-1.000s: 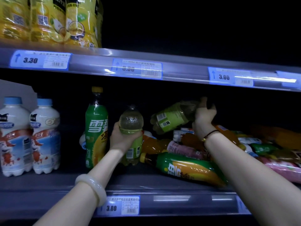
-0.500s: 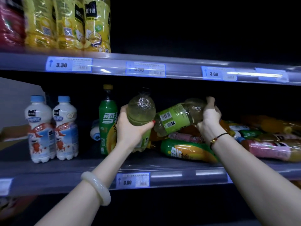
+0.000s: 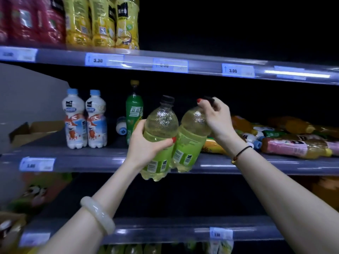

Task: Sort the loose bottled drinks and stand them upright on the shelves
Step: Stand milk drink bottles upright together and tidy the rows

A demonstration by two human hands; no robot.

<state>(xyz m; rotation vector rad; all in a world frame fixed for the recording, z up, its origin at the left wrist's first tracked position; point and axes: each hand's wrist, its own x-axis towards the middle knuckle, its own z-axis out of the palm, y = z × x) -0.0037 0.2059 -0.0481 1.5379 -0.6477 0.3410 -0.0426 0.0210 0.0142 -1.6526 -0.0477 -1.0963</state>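
My left hand (image 3: 146, 145) grips a pale green bottle with a black cap (image 3: 161, 125) round its middle, held upright in front of the middle shelf edge (image 3: 256, 166). Right beside it, touching, a second identical green bottle (image 3: 192, 136) hangs nearly upright; my right hand (image 3: 216, 120) holds it by the neck and cap. A tall green bottle with a yellow cap (image 3: 134, 110) stands on the shelf behind them. A heap of loose bottles (image 3: 286, 142), orange, pink and green, lies on its side at the right of the shelf.
Two white milk-drink bottles with blue caps (image 3: 85, 120) stand at the left of the middle shelf, and a small white bottle (image 3: 121, 126) lies behind. A cardboard box (image 3: 34, 131) sits at far left. Yellow bottles (image 3: 110, 22) fill the upper shelf.
Both hands have drawn their green bottles out toward me, off the shelf. The right bottle swung from lying tilted to nearly upright beside the left one. My view has dropped.
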